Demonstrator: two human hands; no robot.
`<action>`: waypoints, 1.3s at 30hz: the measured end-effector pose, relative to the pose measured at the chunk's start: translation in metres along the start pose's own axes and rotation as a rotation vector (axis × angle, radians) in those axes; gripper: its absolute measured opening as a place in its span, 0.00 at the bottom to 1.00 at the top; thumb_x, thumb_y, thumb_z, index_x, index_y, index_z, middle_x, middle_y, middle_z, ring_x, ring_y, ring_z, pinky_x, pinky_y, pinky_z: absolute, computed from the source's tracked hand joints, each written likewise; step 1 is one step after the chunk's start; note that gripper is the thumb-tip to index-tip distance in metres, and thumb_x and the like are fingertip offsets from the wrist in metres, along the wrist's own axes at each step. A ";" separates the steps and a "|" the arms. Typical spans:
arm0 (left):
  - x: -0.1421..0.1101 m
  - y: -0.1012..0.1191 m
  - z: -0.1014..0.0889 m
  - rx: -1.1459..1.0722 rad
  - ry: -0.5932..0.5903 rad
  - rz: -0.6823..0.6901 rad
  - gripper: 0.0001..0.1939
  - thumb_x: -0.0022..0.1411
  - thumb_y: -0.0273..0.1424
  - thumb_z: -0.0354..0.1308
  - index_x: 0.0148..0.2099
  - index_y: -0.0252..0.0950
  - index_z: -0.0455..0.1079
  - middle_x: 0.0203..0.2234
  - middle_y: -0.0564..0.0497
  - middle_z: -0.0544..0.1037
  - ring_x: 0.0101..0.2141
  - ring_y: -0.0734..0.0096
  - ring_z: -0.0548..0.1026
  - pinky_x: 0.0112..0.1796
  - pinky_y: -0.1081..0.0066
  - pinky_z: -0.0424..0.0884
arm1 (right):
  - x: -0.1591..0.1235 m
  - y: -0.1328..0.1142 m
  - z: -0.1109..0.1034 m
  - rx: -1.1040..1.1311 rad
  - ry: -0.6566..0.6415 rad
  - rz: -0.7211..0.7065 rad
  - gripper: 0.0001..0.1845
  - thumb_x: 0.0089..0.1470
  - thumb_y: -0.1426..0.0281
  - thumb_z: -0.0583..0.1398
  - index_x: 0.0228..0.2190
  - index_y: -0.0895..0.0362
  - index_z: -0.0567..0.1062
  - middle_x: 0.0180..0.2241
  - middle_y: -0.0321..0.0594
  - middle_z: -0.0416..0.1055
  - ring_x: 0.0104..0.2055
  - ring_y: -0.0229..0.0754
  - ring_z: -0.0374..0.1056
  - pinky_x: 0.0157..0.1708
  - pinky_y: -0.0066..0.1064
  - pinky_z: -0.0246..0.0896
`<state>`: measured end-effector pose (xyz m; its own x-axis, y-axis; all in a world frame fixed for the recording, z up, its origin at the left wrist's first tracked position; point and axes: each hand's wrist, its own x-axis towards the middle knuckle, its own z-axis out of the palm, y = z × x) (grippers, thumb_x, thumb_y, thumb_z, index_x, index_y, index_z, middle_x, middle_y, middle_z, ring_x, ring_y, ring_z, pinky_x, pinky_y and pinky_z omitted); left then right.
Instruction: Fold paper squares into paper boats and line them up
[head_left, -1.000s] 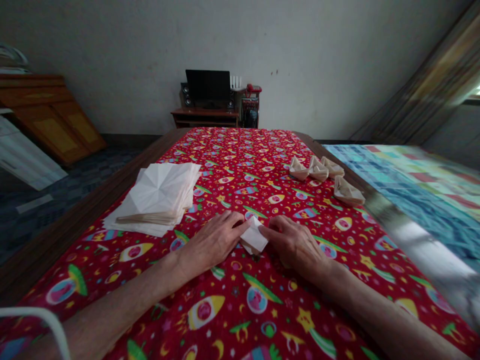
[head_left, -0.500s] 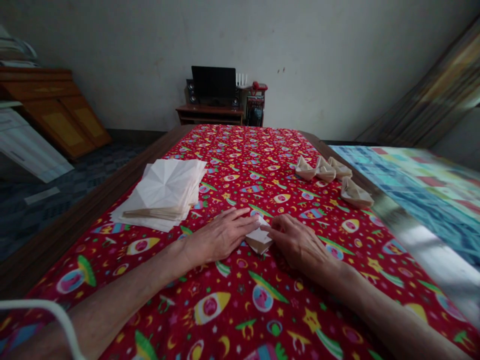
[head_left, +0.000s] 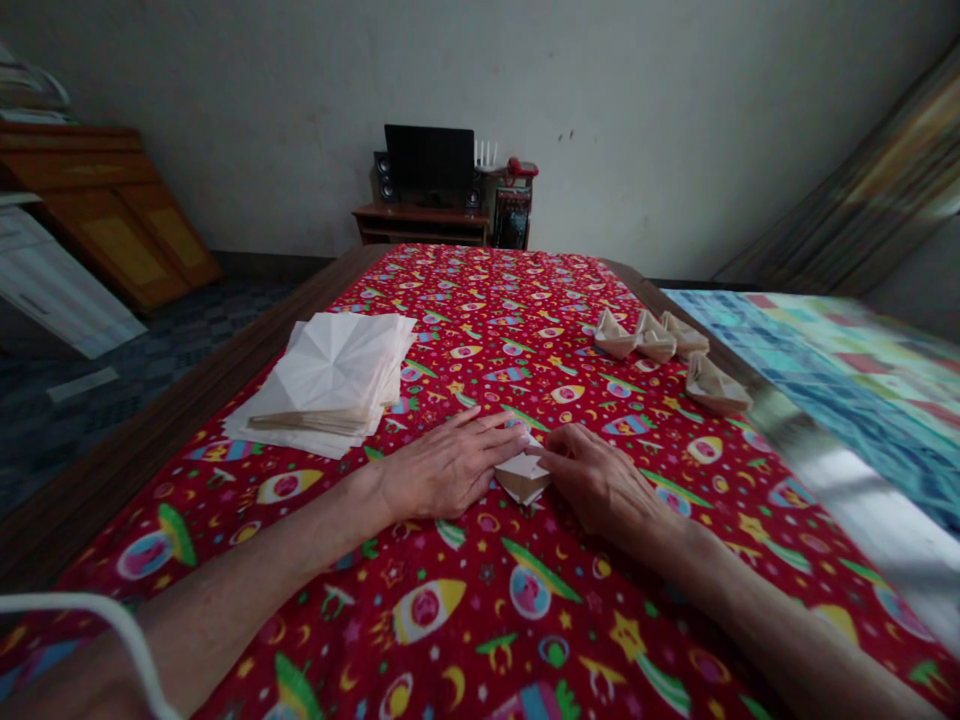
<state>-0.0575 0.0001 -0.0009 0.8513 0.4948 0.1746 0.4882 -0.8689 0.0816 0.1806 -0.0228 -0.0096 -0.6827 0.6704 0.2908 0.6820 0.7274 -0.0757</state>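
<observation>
A small folded paper (head_left: pixel 523 477), white on top with tan layered edges below, lies on the red patterned cloth between my hands. My left hand (head_left: pixel 448 467) rests palm down, its fingers stretched out and their tips pressing on the paper's upper left part. On the other side, my right hand (head_left: pixel 600 478) has curled fingers closed on the paper's right edge; the fingertips are partly hidden. To the left sits a stack of creased white paper sheets (head_left: pixel 330 365). Several folded paper boats (head_left: pixel 716 387) stand at the right of the cloth.
The red cloth (head_left: pixel 420 660) covers a dark wooden table (head_left: pixel 225 395). A white cable (head_left: pixel 112 615) curves over the lower left corner. Beyond the table's right edge lies a colourful bedspread (head_left: pixel 817 370). At the far end stand a monitor (head_left: pixel 430 160) and a red telephone (head_left: pixel 523 170).
The view has shifted slightly. Both hands keep nearly the same place on the folded paper, with only small finger movement.
</observation>
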 end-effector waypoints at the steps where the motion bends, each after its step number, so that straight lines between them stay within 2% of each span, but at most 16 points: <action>1: 0.000 0.000 0.000 -0.001 0.010 0.002 0.26 0.64 0.24 0.45 0.64 0.34 0.53 0.61 0.47 0.61 0.62 0.65 0.53 0.60 0.59 0.51 | 0.000 0.000 0.000 -0.004 0.003 -0.001 0.13 0.55 0.78 0.53 0.40 0.55 0.71 0.35 0.41 0.62 0.32 0.38 0.57 0.27 0.28 0.51; 9: -0.005 0.002 0.009 0.061 0.115 0.007 0.20 0.68 0.28 0.46 0.61 0.35 0.59 0.58 0.47 0.66 0.61 0.64 0.58 0.59 0.58 0.55 | 0.000 0.001 -0.001 0.029 0.016 -0.002 0.15 0.57 0.78 0.52 0.44 0.56 0.71 0.37 0.43 0.65 0.33 0.38 0.60 0.29 0.27 0.54; 16: -0.007 0.006 0.012 0.053 0.309 0.055 0.11 0.67 0.27 0.50 0.48 0.32 0.69 0.46 0.47 0.75 0.50 0.64 0.68 0.50 0.64 0.68 | -0.005 0.005 -0.001 0.095 0.084 -0.024 0.18 0.54 0.77 0.55 0.46 0.53 0.69 0.39 0.43 0.66 0.35 0.39 0.61 0.32 0.28 0.58; 21: -0.007 0.012 0.006 -0.007 0.301 0.023 0.08 0.66 0.26 0.51 0.43 0.32 0.71 0.37 0.48 0.75 0.42 0.66 0.70 0.44 0.64 0.70 | -0.006 0.004 -0.001 0.076 0.099 -0.104 0.09 0.57 0.75 0.54 0.39 0.56 0.72 0.35 0.42 0.67 0.32 0.39 0.60 0.30 0.30 0.56; 25: -0.008 0.010 0.012 -0.129 0.338 -0.049 0.07 0.66 0.25 0.51 0.38 0.33 0.71 0.34 0.49 0.74 0.38 0.68 0.70 0.41 0.67 0.69 | -0.006 0.003 0.002 0.228 0.077 -0.003 0.10 0.61 0.72 0.52 0.34 0.57 0.74 0.33 0.42 0.68 0.31 0.37 0.63 0.29 0.27 0.56; 29: -0.006 0.008 0.022 -0.335 0.426 -0.200 0.04 0.62 0.26 0.56 0.34 0.34 0.70 0.31 0.51 0.72 0.36 0.70 0.71 0.39 0.71 0.68 | -0.004 0.003 0.002 0.425 0.045 0.128 0.13 0.62 0.66 0.52 0.31 0.56 0.74 0.33 0.41 0.69 0.31 0.35 0.65 0.29 0.26 0.57; 32: -0.003 0.008 0.022 -0.414 0.432 -0.280 0.03 0.62 0.25 0.57 0.34 0.34 0.71 0.31 0.51 0.71 0.34 0.72 0.71 0.36 0.73 0.67 | -0.002 0.002 0.000 0.496 0.058 0.204 0.15 0.61 0.64 0.52 0.28 0.57 0.73 0.31 0.40 0.69 0.29 0.35 0.65 0.28 0.25 0.57; 34: -0.003 0.008 0.020 -0.418 0.398 -0.277 0.01 0.61 0.26 0.58 0.35 0.33 0.70 0.31 0.51 0.71 0.34 0.72 0.70 0.36 0.73 0.67 | -0.001 0.001 0.000 0.504 0.084 0.232 0.16 0.61 0.64 0.53 0.26 0.57 0.72 0.28 0.39 0.69 0.27 0.34 0.64 0.27 0.25 0.56; 37: -0.005 0.006 0.017 -0.405 0.344 -0.232 0.06 0.58 0.27 0.61 0.38 0.33 0.69 0.34 0.50 0.71 0.35 0.70 0.70 0.37 0.72 0.67 | 0.000 0.000 0.000 0.468 0.094 0.236 0.14 0.60 0.66 0.54 0.26 0.57 0.72 0.27 0.38 0.68 0.26 0.34 0.62 0.26 0.25 0.55; 39: -0.006 0.003 0.018 -0.395 0.344 -0.200 0.05 0.59 0.26 0.59 0.39 0.33 0.69 0.35 0.49 0.71 0.37 0.70 0.70 0.38 0.72 0.68 | -0.001 0.000 0.001 0.445 0.089 0.229 0.13 0.60 0.66 0.53 0.27 0.57 0.71 0.28 0.38 0.69 0.26 0.34 0.62 0.25 0.25 0.55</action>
<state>-0.0581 -0.0054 -0.0191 0.6051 0.6746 0.4228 0.4688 -0.7312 0.4956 0.1814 -0.0233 -0.0109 -0.4899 0.8192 0.2982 0.6209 0.5680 -0.5402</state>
